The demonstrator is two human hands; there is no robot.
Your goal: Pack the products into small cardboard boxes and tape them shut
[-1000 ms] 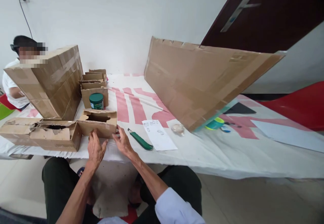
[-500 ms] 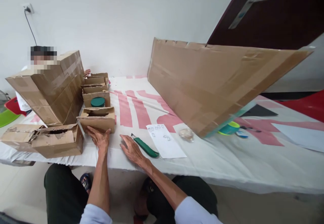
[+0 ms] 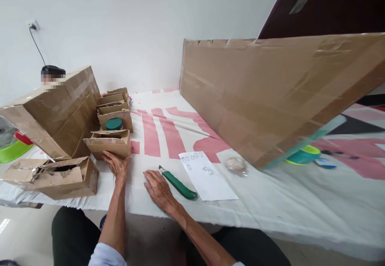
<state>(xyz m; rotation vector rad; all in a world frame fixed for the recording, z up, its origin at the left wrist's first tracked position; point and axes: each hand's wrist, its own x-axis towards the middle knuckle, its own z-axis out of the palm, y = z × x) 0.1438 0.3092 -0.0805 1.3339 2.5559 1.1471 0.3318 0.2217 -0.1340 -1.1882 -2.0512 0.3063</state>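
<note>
Left hand (image 3: pixel 118 166), fingers spread, is touching box (image 3: pixel 108 146) left of knife (image 3: pixel 179 186); right hand (image 3: pixel 159 190), fingers slightly parted, is lying beside knife.

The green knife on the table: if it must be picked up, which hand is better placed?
Probably the right hand: it lies on the white cloth, close beside the green knife. The left hand is farther away, with its fingers against a cardboard box.
</note>
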